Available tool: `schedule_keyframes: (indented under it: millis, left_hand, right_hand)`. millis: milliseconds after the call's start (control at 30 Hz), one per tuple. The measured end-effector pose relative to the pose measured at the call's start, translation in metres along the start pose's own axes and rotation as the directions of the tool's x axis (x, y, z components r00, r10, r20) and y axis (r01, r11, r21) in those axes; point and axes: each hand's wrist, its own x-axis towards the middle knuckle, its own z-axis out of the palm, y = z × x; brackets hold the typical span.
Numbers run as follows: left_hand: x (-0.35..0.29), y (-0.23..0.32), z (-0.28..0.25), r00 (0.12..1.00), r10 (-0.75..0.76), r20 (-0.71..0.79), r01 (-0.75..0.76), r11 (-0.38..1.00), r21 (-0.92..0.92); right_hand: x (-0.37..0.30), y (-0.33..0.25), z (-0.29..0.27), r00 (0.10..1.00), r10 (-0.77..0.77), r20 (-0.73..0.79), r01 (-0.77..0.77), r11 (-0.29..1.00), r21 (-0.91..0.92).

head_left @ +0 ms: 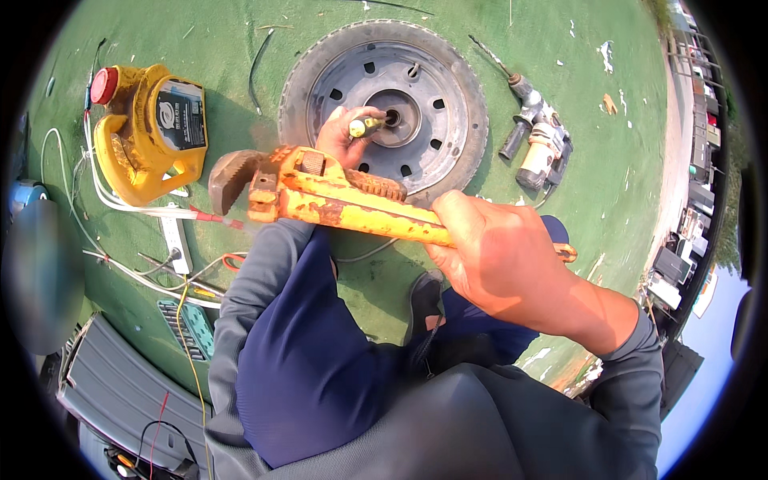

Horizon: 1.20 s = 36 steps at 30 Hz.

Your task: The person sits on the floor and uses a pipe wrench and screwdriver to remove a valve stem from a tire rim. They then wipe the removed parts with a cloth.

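My right hand (512,260) is wrapped round the handle of a large orange pipe wrench (344,212), its paint worn and its jaws rusty. The wrench is raised across the view, with its head to the left. Beyond it, my left hand (342,138) is closed on a tool with a yellow-green handle (364,126), which looks like a screwdriver. That tool is at the hub hole of a wheel (336,68) lying flat, a grey steel rim with its tyre on. The tool's tip cannot be made out. The wrench hides part of my left wrist and the wheel's near edge.
A yellow jug (132,152) with a red cap stands left of the wheel. On the right lies a power drill (536,132) with a long bit. Cables, a white power strip (176,240), a green socket case (192,328) and a grey ridged box (136,384) are at the left.
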Motion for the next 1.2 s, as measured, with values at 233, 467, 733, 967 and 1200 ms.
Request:
schedule_keyframes:
  millis: [233,467,733,967,1200]
  left_hand:
    - [0.0,-0.006,0.001,0.989,0.12,0.085,-0.135,0.97,0.204]
    - [0.0,0.017,0.002,1.0,0.012,0.027,-0.012,1.0,0.011]
    - [0.009,0.006,0.0,0.977,0.211,0.029,-0.212,0.971,0.111]
    - [0.003,0.007,-0.002,0.995,0.093,0.019,-0.095,0.984,0.148]
    - [0.004,-0.003,0.0,0.988,0.152,0.034,-0.156,0.945,0.287]
  right_hand:
    - [0.034,0.042,0.021,0.958,0.253,0.137,-0.215,0.946,-0.242]
    - [0.02,-0.015,-0.02,0.982,-0.066,0.178,0.077,0.996,-0.053]
    - [0.043,0.036,-0.001,0.983,0.163,0.084,-0.15,0.978,-0.145]
    - [0.022,-0.005,-0.021,0.99,-0.084,0.117,0.084,0.996,0.006]
    - [0.027,0.022,0.013,0.965,0.225,0.134,-0.224,0.974,-0.027]
